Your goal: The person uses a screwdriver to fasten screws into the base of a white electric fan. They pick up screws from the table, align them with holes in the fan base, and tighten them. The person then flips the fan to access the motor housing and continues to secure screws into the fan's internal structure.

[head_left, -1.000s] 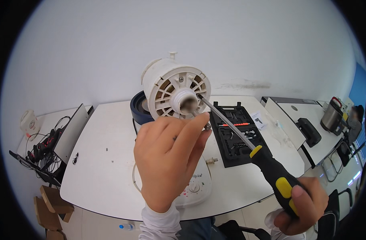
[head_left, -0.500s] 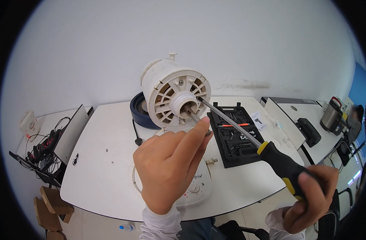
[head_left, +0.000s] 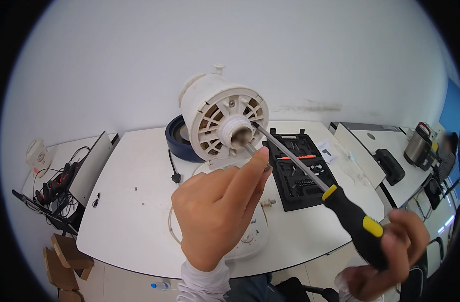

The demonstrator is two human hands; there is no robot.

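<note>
A white fan motor housing (head_left: 202, 98) with a slotted round front faces me, its threaded neck (head_left: 235, 126) in the centre. My left hand (head_left: 215, 211) is closed, thumb and forefinger pinching a slim metal rod (head_left: 249, 148) that points into the neck. The rod's far end is blurred. At the right, my right hand (head_left: 393, 249) has its fingers at the butt of a black-and-yellow screwdriver (head_left: 348, 211). Its long shank slants up to the left, with the tip at the slotted front, right of the neck. A white base (head_left: 247, 246) with a dial is partly hidden below my left hand.
On the white table (head_left: 124, 226), a dark blue round part (head_left: 177, 146) sits behind the housing and a black plug (head_left: 176, 177) beside it. A black tool case (head_left: 295, 201) lies open at right. Small bits (head_left: 136, 189) lie at left. A person (head_left: 445, 156) is at far right.
The screwdriver handle has turned about its length, showing its yellow patch on another side, and my right fingers have loosened and shifted. The left hand keeps its pinch; the whole view shifted slightly.
</note>
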